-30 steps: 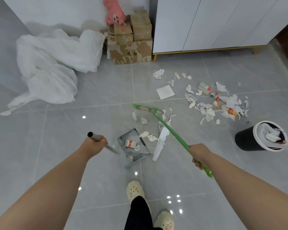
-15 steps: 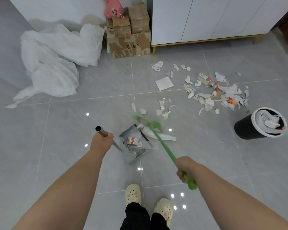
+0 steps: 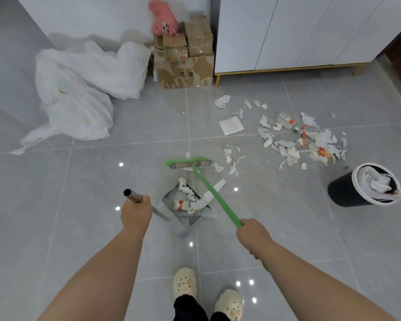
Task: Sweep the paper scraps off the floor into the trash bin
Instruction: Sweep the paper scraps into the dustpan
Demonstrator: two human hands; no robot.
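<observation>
My left hand [image 3: 136, 213] grips the metal handle of a grey dustpan [image 3: 187, 222] standing on the floor tiles; several paper scraps and a small red-and-white carton lie in it. My right hand [image 3: 252, 236] grips the green broom handle [image 3: 214, 198]. The broom head [image 3: 188, 162] rests on the floor just beyond the dustpan's mouth. A large heap of torn paper scraps [image 3: 310, 144] lies to the right, with a few scraps [image 3: 229, 161] beside the broom head. The black trash bin [image 3: 347, 193] with a white liner stands at the far right.
A crumpled white sheet [image 3: 79, 89] lies at the back left. Cardboard boxes [image 3: 183, 63] with a pink plush toy [image 3: 162, 19] stand against the wall, beside a white cabinet [image 3: 287, 31]. My feet in cream clogs [image 3: 185, 283] are at the bottom.
The broom head first pulled scraps in against the dustpan, then moved back out past its mouth. More paper now lies in the dustpan. My left hand kept hold of the dustpan handle.
</observation>
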